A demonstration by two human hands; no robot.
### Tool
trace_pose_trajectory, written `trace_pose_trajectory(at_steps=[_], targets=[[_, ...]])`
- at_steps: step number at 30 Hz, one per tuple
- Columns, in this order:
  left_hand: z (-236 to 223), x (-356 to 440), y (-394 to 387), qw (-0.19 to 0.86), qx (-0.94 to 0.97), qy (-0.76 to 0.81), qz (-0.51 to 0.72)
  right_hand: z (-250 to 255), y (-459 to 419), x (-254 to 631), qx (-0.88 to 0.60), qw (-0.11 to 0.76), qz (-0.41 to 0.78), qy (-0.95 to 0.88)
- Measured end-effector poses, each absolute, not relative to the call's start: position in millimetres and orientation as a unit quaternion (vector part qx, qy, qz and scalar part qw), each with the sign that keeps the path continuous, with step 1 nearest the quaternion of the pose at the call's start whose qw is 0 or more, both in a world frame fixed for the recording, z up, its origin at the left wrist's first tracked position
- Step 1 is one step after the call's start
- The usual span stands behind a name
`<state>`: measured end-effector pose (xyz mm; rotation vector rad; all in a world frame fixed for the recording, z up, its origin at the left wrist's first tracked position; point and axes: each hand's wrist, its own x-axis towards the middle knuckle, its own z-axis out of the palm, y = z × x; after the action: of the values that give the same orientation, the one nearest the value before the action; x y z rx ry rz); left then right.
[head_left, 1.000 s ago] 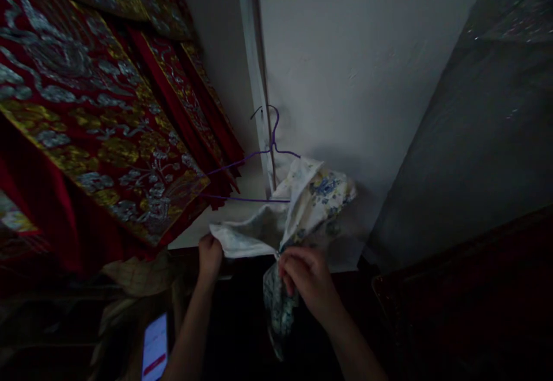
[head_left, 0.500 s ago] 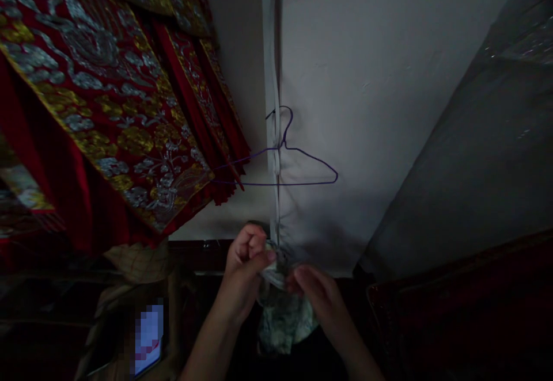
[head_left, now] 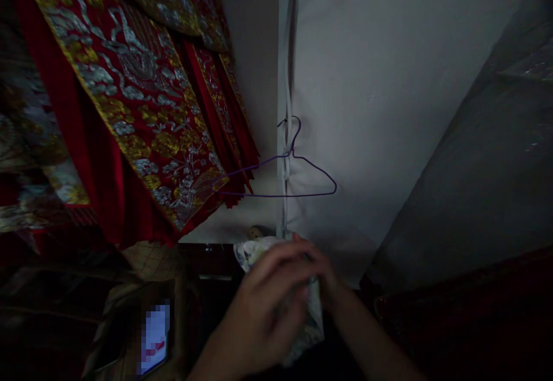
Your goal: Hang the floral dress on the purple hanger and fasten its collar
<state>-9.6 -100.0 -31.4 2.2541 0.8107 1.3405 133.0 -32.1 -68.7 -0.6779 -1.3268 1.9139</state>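
Note:
A pale patterned cloth (head_left: pixel 252 250), crumpled, is bunched between my two hands low in the middle. My left hand (head_left: pixel 276 300) is curled over its front, blurred by motion, its fingers reaching across toward the right hand. From the other side my right hand (head_left: pixel 324 269) closes against the cloth, its fingers partly hidden behind the left ones. Part of the cloth hangs below them. Above the hands, a thin purple wire hanger (head_left: pixel 309 195) hangs from a pale cord (head_left: pixel 288 90) along the wall, with nothing on it.
Red garments with gold and silver embroidery (head_left: pixel 168 139) hang at the left, overlapping the hanger's left end. Below them, a lit phone (head_left: pixel 155 335) lies on a wooden stool or chair (head_left: pixel 179 306). Clear plastic sheeting (head_left: pixel 484 156) covers the right side. A pale wall (head_left: pixel 367 82) stands behind.
My hands have come together; the left has turned and moved right, over the cloth. The cloth's upper part now spreads left behind it. The view has shifted slightly.

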Motion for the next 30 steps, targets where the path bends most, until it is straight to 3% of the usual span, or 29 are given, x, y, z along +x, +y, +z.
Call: trace_pose_trajectory(at_steps=[2, 4, 8, 10, 13, 16, 20, 22, 26, 30], targets=[[-33.4, -33.6, -78.5, 0.192, 0.753, 0.356, 0.519, -60.6, -28.6, 129.6, -0.25, 0.31, 0.794, -0.46], [-43.3, -47.1, -57.6, 0.291, 0.71, 0.382, 0.515, -58.7, -26.0, 128.9, -0.248, 0.238, 0.844, -0.411], [-76.8, -41.9, -43.3, 0.525, 0.711, 0.328, 0.332, -57.5, -19.4, 140.2, -0.265, 0.018, 0.838, -0.477], [-92.6, -34.7, -49.1, 0.536, 0.738, 0.31, 0.267, -50.8, -17.3, 151.8, -0.256, -0.092, 0.806, -0.526], [-109.1, -35.9, -57.1, 0.468, 0.806, 0.307, 0.193, -32.8, -15.1, 173.8, -0.271, -0.147, 0.757, -0.576], [-111.5, -54.2, -55.2, 0.352, 0.842, 0.388, 0.13, -13.8, -4.7, 194.8, -0.349, -0.05, 0.627, -0.695], [-77.2, -78.3, -51.4, 0.281, 0.801, 0.501, 0.166, -4.6, 34.3, 204.4, -0.481, 0.326, 0.241, -0.777], [-48.0, -79.9, -54.0, 0.256, 0.79, 0.52, 0.199, -12.0, 62.2, 199.5, -0.488, 0.426, 0.144, -0.748], [-6.6, -71.6, -60.6, 0.194, 0.809, 0.511, 0.218, -47.8, 108.1, 183.2, -0.461, 0.429, 0.194, -0.752], [-16.6, -81.4, -54.7, 0.112, 0.816, 0.547, 0.147, -80.2, 113.2, 189.8, -0.482, 0.387, 0.219, -0.755]])
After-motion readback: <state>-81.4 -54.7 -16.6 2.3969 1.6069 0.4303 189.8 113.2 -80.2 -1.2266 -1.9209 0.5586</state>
